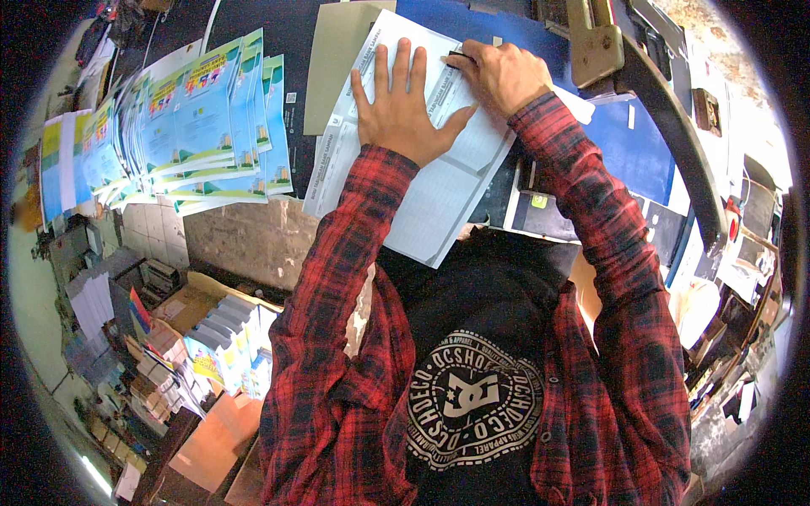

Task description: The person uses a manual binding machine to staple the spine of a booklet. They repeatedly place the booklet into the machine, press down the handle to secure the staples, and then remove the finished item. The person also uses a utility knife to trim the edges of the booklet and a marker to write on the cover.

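A large white printed sheet (439,202), or a stack of them, lies slanted on the dark work table in front of me. My left hand (403,114) is open and rests flat on it, fingers spread and pointing away from me. At the sheet's far right edge my right hand (511,78) is closed in a pinch. From its fingertips a small dark, slim object (458,56) sticks out over the paper; its kind cannot be made out. Beneath the sheet's left side shows a grey-beige board (336,38).
Fanned stacks of blue and green printed sheets (190,126) cover the table's left part. On the right, a dark curved machine arm (675,126) with a beige metal bracket (597,55) rises beside blue sheets (620,152). Cardboard boxes (221,438) and bundled printed matter (228,337) stand lower left.
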The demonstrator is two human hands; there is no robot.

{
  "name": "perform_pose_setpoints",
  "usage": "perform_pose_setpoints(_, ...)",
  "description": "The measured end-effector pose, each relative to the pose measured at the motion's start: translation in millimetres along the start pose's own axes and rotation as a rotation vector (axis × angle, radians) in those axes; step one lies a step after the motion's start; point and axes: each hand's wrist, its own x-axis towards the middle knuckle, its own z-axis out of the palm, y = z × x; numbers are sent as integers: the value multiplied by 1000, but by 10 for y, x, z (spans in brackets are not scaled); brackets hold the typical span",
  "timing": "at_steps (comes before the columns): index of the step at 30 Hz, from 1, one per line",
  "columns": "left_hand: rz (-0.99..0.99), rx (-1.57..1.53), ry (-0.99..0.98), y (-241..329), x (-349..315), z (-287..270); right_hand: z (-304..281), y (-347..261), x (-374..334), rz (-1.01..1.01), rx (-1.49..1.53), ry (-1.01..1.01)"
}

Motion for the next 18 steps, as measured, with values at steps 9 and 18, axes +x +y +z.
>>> perform_pose_setpoints(9, 5, 7, -7, 18, 26, -8, 56, 148, 42, -84, 114, 35)
perform_pose_setpoints(18, -6, 26, -13, 37, 26, -8, 49, 68, -52, -52, 72, 65)
